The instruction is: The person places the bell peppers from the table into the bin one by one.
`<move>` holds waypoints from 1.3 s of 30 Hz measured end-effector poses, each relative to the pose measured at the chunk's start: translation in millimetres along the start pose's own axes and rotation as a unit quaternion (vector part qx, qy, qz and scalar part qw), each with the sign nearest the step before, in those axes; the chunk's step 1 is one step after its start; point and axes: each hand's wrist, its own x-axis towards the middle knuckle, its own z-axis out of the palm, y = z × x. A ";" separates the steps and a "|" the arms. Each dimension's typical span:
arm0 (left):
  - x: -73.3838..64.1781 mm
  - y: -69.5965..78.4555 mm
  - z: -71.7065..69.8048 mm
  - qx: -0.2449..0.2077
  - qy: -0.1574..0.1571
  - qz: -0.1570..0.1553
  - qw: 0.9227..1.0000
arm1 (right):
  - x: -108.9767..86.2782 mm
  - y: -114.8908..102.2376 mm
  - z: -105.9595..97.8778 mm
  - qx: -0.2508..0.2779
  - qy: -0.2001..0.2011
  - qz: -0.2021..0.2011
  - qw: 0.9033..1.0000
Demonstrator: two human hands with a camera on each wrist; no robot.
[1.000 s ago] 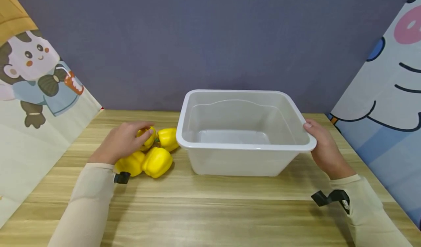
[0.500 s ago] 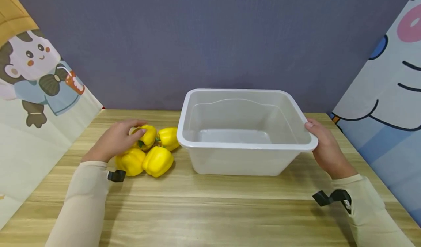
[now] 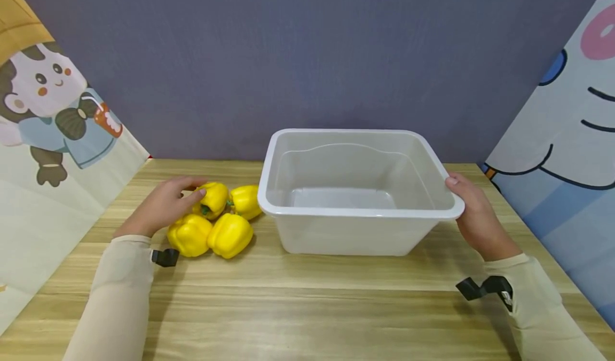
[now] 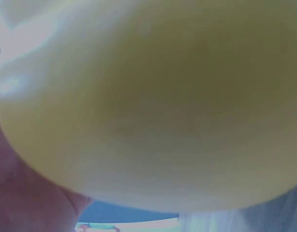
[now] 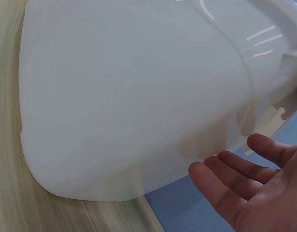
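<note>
Several yellow bell peppers lie in a cluster on the left of the table. My left hand (image 3: 160,203) is at the back-left pepper (image 3: 215,198), thumb and fingertips at its left side with the fingers loosely extended. Its green stem faces front. Another pepper (image 3: 245,202) lies by the tub, and two more, a left one (image 3: 190,236) and a right one (image 3: 230,235), sit in front. Yellow pepper skin (image 4: 153,106) fills the left wrist view. My right hand (image 3: 475,214) holds the right rim of a white plastic tub (image 3: 336,235), thumb over the edge, fingers (image 5: 218,188) beneath.
The wooden table (image 3: 307,307) runs in front of the tub. A grey-blue partition (image 3: 307,56) stands behind it. Printed cartoon panels flank the left (image 3: 72,104) and right (image 3: 576,152) sides.
My left hand has drawn back leftward, uncovering more of the back-left pepper and its stem. That pepper stays nearly in place. The tub and my right hand have hardly moved.
</note>
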 end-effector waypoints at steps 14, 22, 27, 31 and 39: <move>3.1 -4.8 3.8 0.010 -0.014 -0.009 1.000 | 0.3 -2.3 0.4 -0.030 0.007 0.009 0.999; 5.1 -5.2 7.3 0.020 -0.012 -0.020 1.000 | -0.7 -2.1 0.4 -0.032 0.010 0.008 0.999; 3.8 -3.3 7.5 0.044 -0.017 -0.045 0.998 | -1.2 -1.4 0.8 -0.029 -0.001 0.005 1.000; 5.2 -0.8 8.2 0.066 -0.014 -0.051 0.996 | -2.1 -3.3 0.3 -0.027 -0.011 0.001 1.000; 5.8 2.7 8.8 0.101 -0.022 -0.064 0.993 | -2.5 -7.4 0.4 -0.034 -0.030 -0.003 0.999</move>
